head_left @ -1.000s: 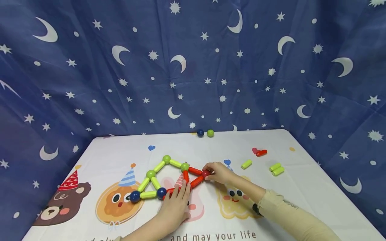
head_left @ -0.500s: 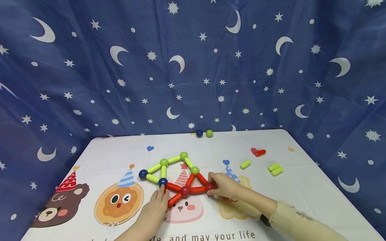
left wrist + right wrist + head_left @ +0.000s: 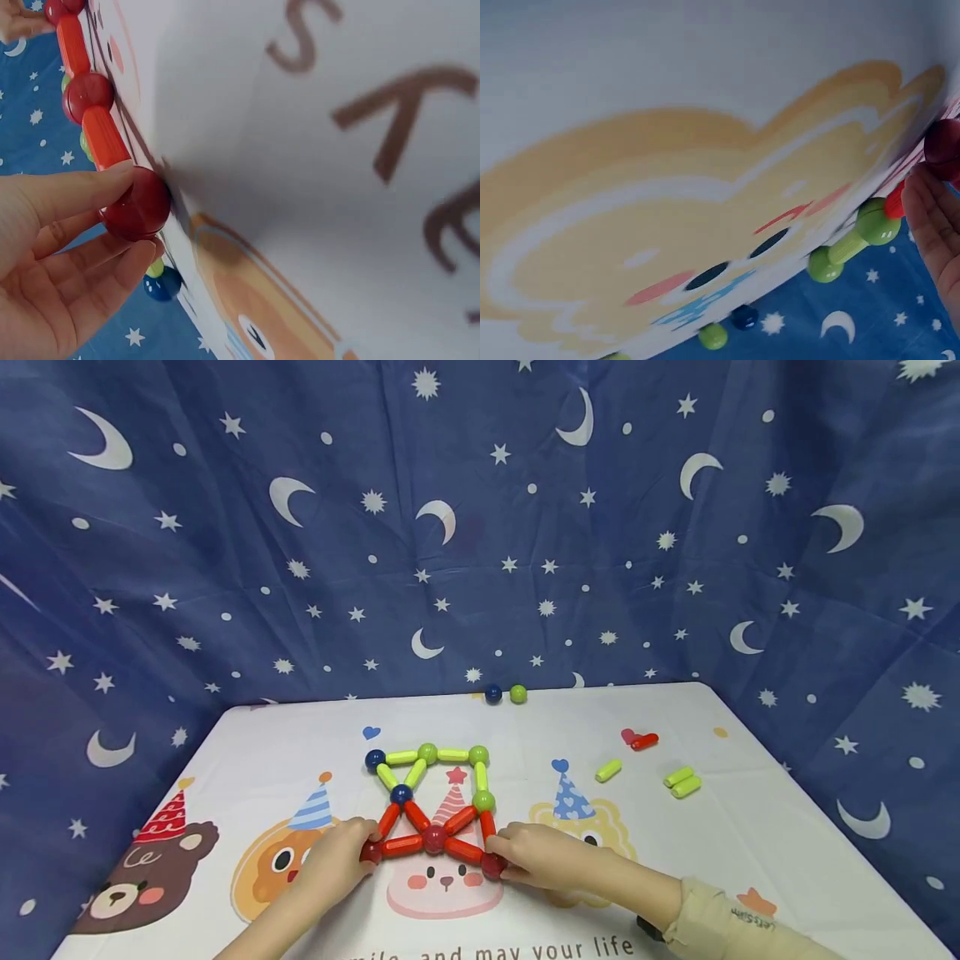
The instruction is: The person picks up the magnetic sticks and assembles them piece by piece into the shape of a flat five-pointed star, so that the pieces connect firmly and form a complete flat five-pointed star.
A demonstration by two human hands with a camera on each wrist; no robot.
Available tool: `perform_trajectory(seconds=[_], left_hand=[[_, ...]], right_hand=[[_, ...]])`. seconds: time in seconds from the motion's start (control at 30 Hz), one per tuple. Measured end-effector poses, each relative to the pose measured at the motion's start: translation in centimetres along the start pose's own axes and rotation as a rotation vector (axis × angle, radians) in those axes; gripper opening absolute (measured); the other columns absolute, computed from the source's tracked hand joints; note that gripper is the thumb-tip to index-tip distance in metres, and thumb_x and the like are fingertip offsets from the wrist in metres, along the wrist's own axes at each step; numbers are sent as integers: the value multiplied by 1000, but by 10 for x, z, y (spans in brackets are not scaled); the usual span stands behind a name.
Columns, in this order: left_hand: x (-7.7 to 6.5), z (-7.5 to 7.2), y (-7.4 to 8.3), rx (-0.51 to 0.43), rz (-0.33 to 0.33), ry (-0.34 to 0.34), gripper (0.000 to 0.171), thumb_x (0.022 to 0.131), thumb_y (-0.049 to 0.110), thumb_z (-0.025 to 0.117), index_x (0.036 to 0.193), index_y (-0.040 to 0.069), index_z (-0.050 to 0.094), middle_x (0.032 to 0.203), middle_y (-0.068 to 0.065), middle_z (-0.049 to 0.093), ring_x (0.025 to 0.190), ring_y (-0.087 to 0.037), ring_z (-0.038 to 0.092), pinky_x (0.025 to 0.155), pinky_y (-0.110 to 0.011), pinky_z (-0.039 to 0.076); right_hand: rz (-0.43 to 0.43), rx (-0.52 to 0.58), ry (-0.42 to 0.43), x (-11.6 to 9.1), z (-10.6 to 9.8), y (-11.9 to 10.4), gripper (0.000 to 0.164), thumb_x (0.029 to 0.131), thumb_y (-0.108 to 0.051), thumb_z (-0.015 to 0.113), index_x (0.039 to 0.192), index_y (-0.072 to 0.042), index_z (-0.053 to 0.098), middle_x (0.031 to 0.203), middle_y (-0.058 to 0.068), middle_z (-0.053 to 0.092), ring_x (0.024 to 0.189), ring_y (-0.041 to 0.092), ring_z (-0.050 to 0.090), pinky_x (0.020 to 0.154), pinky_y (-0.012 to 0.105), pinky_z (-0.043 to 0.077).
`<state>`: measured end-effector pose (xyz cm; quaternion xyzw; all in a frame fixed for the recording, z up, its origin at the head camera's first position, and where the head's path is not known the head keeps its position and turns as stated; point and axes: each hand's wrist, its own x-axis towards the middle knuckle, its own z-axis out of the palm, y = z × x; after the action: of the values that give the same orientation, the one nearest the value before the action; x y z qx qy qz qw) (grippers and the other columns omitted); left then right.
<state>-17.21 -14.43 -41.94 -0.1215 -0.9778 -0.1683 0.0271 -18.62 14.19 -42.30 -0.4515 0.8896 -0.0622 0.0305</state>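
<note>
A flat frame of yellow-green and red rods (image 3: 402, 846) joined by green, blue and red balls lies on the table. My left hand (image 3: 335, 862) pinches the red ball (image 3: 139, 204) at its near left corner between thumb and fingers. At the near right corner, my right hand (image 3: 542, 857) grips another red ball (image 3: 492, 866), partly covering it; only its fingers show in the right wrist view. Between the two hands sits the middle red ball (image 3: 434, 838), where several red rods meet. A blue ball (image 3: 376, 761) and two green balls (image 3: 427, 752) form the far side.
Loose yellow-green rods (image 3: 609, 770) and a red rod (image 3: 645, 742) lie to the right. One blue ball (image 3: 492, 694) and one green ball (image 3: 518, 694) rest at the table's far edge. Behind hangs a dark blue star-and-moon curtain (image 3: 480, 543). A printed cloth (image 3: 285, 752) covers the table.
The frame has turned anticlockwise, its red side now toward me. My left hand has moved left, from pressing the frame to pinching its left red ball. My right hand has come nearer with its ball.
</note>
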Motion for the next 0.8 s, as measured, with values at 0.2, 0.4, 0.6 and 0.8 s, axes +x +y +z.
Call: perform_trajectory(seconds=[0.2,0.4,0.6,0.8], left_hand=[[0,-5,-10,-6,-22,-37,22,65,2,81,82,8,68,82,-3,68,71,-14,56,65,-34,49],[3,-12,-23,8,-27,9,23,69,1,78,89,6,69,88,-8,70,78,-21,64,67,-40,52],[7,-14,-35,38,-41,57,25,72,3,77,96,4,70,93,-11,71,85,-30,67,70,-45,52],[12,-9,-15,-1,-15,54,28,76,5,74,103,0,69,99,-13,70,92,-30,66,78,-45,53]], right_hand=[[-131,-140,-9,1,1,-7,20,87,-25,67,102,-17,57,85,-11,65,74,-1,55,66,9,44],[-166,3,-124,-1,-1,-1,46,88,-24,66,132,-23,52,114,-10,66,100,1,61,85,15,48],[-127,118,-141,-16,-4,17,43,89,-23,64,131,-23,54,119,-9,63,101,1,59,86,16,47],[-25,137,-8,-43,-13,59,25,89,-15,64,114,-11,64,105,-1,66,88,9,57,79,20,48]])
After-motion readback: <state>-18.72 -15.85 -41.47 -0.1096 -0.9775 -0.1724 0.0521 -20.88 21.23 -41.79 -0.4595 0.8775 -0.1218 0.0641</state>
